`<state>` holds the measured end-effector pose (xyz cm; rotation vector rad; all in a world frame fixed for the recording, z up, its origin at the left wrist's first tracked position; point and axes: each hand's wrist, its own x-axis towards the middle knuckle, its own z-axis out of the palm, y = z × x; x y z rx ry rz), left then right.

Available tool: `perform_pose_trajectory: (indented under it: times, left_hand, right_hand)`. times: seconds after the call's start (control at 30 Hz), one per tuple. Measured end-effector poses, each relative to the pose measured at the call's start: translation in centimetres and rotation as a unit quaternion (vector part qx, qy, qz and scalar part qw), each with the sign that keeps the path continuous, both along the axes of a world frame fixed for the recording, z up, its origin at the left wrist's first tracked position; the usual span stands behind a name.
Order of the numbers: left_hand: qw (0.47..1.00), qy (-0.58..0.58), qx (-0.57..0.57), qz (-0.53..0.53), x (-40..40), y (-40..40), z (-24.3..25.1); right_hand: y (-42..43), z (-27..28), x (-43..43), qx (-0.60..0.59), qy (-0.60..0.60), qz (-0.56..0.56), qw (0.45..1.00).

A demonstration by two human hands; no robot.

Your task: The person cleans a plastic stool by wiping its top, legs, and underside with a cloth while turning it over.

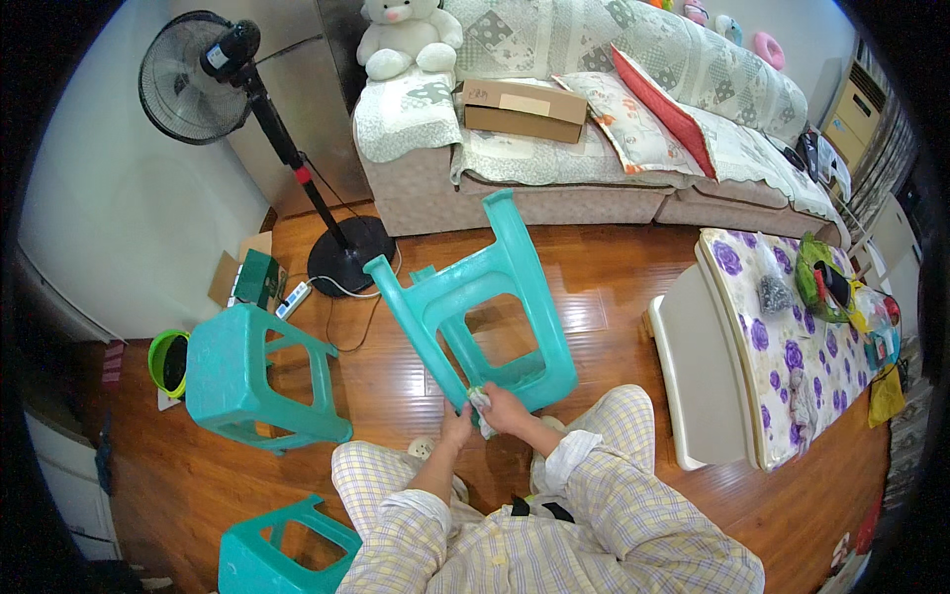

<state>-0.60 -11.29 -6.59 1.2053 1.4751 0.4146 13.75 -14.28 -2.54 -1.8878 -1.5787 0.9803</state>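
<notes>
A teal plastic stool is tipped over in front of my knees, its legs pointing away from me. My left hand grips the stool's near left corner. In my right hand is a crumpled whitish cloth, pressed against the same corner just beside the left hand. The fingers of both hands are partly hidden by the cloth and the stool's edge.
To the left stand a second teal stool and, nearer, a third stool. A pedestal fan, a power strip and a green bin are beyond. A table is right; a sofa stands ahead.
</notes>
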Motion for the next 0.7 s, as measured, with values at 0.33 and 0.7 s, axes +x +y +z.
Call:
perform_pose_trajectory:
  times: [0.33, 0.7]
  left_hand:
    - [0.994, 0.017, 0.105, -0.019, 0.4, -1.2, 1.4]
    - [0.967, -0.175, 0.183, 0.035, -1.3, -1.4, 9.5]
  right_hand:
    - [-0.6, 1.3, 2.2, -0.023, 0.082, -0.025, 0.996]
    - [0.7, 15.0, 4.4, -0.054, 0.222, -0.017, 0.973]
